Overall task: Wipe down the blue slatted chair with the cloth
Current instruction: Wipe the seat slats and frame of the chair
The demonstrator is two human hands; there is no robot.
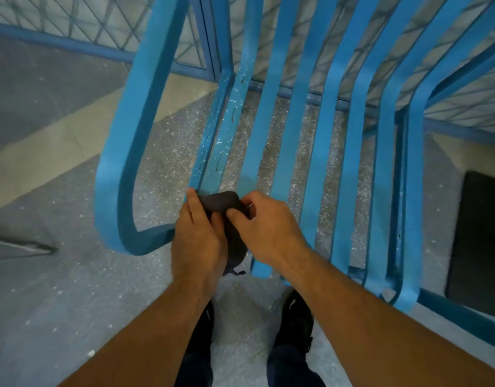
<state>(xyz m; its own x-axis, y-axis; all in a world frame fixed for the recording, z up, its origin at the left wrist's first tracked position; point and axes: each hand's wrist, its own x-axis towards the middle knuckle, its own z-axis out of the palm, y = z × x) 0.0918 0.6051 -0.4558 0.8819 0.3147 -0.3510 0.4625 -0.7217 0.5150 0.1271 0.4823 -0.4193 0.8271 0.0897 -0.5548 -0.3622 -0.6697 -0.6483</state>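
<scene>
Viewed from above, standing at the front edge of a bright blue painted chair (pixel 258 135) with long, narrow metal slats running from the backrest down through the seat. Found a dark grey, crumpled cloth (pixel 221 201) bunched at the near end of the leftmost seat slat (pixel 229 121), touching it and held between both hands. Noted the left hand (pixel 197 241) gripping the cloth from the left side, fingers pressed together and curled round the fabric, index fingertip touching the slat edge. Noted the right hand (pixel 264 227) gripping the same cloth from the right, thumb and curled fingers pinching a fold near the top. Could not tell the lie of the remaining fingertips, hidden under the palm. Recorded a loose tail of the cloth hanging down below the two hands. Recorded white flecks and small dark streaks along the leftmost seat slat, further up from the cloth.

Saw a wide blue looped armrest (pixel 120 152) just beside the left hand, at the left of the view. Saw grey speckled floor (pixel 73 289) beneath the chair, crossed by a pale beige band (pixel 59 146). Logged a pair of black shoes (pixel 296 319) between the forearms, toes near the seat front. Logged a blue-framed lattice grille (pixel 87 20) behind the chair and a dark rectangular mat (pixel 481 233) at the right edge.
</scene>
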